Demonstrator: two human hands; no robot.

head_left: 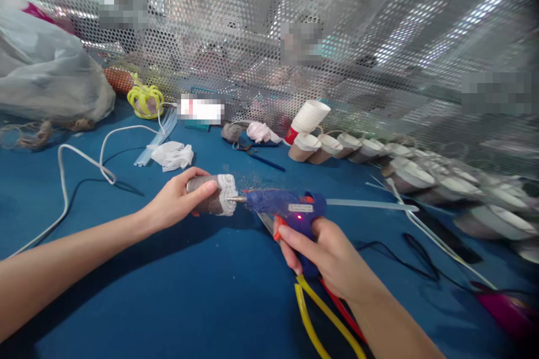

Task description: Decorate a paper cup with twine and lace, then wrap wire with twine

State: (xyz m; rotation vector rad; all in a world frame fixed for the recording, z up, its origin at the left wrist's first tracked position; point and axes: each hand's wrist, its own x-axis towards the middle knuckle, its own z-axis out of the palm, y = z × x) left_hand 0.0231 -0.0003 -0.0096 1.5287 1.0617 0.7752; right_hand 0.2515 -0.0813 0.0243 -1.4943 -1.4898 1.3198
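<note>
My left hand (179,199) is closed around a small paper cup (213,193) lying sideways, wrapped in grey-brown material with a white rim. My right hand (320,252) grips the handle of a blue hot glue gun (286,207), a finger on its orange trigger. Its red light is lit and a clear glue stick (370,205) juts from the back. The metal nozzle touches the cup's white rim end. Both hover just above the blue table (168,291).
A row of finished wrapped cups (337,146) lies at the back right beside a stack of white cups (309,116). Yellow-handled pliers (324,314) lie under my right wrist. A white cord (84,162), twine, crumpled paper (172,155), a plastic bag (46,73) and a perforated metal screen (269,28) surround the area.
</note>
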